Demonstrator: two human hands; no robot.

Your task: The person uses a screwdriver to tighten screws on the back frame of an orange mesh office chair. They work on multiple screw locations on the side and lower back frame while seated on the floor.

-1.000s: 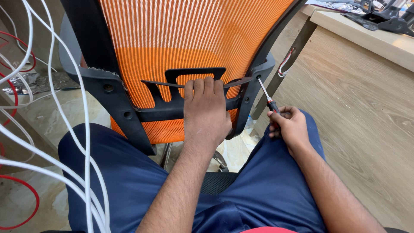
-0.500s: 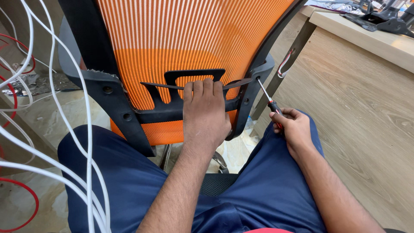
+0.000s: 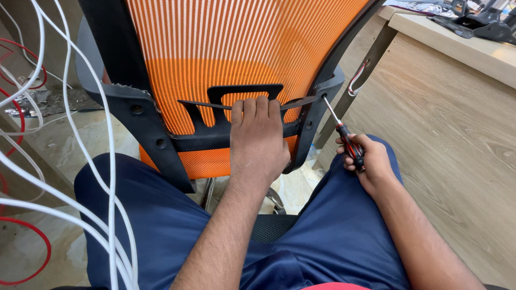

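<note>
Since a second ago: right hand has rolled on the screwdriver, so more of the red-and-black handle now shows; left hand and chair are unchanged.

Office chair back: orange mesh in a black frame, upright between the person's knees, filling the upper middle of the view.
Black lumbar bracket: crosses the lower mesh.
Left hand: fingers curled over the bracket's crossbar, closed around it.
Right hand: wrapped tight around the screwdriver handle, resting over the right thigh.
Screwdriver: shaft angled up and left, tip at a hole in the frame's right side post.
White cables: hang at left, with red cables beside them.
Wooden desk: at right.
</note>
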